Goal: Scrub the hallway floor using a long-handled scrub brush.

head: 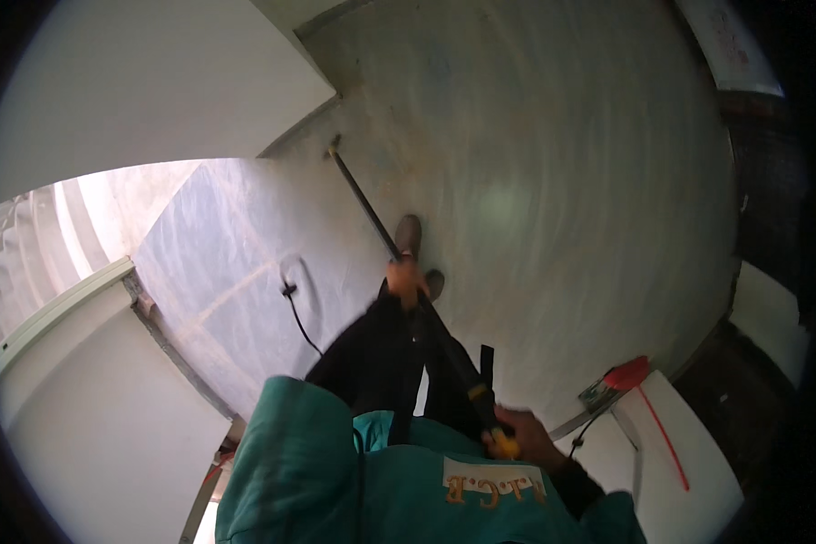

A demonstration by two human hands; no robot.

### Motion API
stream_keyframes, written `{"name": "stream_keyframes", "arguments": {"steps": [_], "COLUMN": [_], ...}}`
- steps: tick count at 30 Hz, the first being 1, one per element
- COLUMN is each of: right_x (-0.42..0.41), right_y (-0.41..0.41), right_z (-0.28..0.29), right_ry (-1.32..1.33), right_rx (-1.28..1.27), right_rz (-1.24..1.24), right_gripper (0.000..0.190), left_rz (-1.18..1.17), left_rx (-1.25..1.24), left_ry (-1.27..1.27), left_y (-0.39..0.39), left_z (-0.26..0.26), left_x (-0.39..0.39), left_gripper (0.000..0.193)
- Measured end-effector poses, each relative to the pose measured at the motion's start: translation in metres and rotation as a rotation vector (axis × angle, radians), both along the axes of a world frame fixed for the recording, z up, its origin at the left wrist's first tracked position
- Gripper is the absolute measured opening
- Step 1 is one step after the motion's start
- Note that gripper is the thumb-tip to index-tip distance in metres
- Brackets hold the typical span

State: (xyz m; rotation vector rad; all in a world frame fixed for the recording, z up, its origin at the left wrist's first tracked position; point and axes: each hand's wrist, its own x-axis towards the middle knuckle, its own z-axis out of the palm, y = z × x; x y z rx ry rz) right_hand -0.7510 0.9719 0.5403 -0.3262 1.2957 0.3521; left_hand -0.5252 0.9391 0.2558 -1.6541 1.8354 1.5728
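A long-handled tool (pixel 367 200) with a dark pole runs slantwise across my body and down to the floor. My left hand (pixel 406 280) is closed around the middle of the pole, above my shoes. Lower in the picture, near my waist, my right hand (pixel 527 435) grips the upper end by its yellow part (pixel 505 445). The tool's small head (pixel 333 144) is at the floor, a little away from the corner of a white wall. Its exact kind is too blurred to tell.
A white wall block (pixel 163 81) juts in at upper left, beside a bright doorway (pixel 170 204). A black cable (pixel 302 326) hangs at my left. A red dustpan or broom head (pixel 627 374) with a thin red handle (pixel 666 435) is at lower right. Dark doors (pixel 765 183) line the right.
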Motion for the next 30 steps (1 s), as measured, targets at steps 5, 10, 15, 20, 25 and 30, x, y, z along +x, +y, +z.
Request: {"name": "stream_keyframes", "arguments": {"steps": [5,10,15,20,25,30], "right_x": [0.032,0.013,0.106,0.146,0.215,0.262], "right_y": [0.021,0.114,0.071,0.114,0.140,0.131], "right_z": [-0.030,-0.021,-0.045,-0.018,0.016,0.003], "right_ry": [-0.107,-0.067,-0.150,-0.020,0.252,0.043], "right_rx": [0.457,-0.102,0.439,0.313,0.371,0.497], "right_rz": [-0.598,-0.169,-0.538,-0.245,-0.551,-0.727], "right_gripper": [0.037,0.039,0.040,0.038,0.039,0.041], "left_rz": [0.294,0.331,0.074,-0.015,0.498,0.105], "left_rx": [-0.270,0.096,-0.132,-0.387,0.142,-0.125], "left_ry": [0.222,-0.057,-0.045,-0.098,0.420,0.176], "left_y": [0.022,0.121,0.051,0.117,0.140,0.111], "left_z": [-0.080,-0.066,-0.030,-0.046,-0.049,0.011], "left_x": [0.041,-0.016,0.113,0.124,0.156,0.208], "left_gripper": [0.005,0.007,0.018,0.016,0.013,0.017]}}
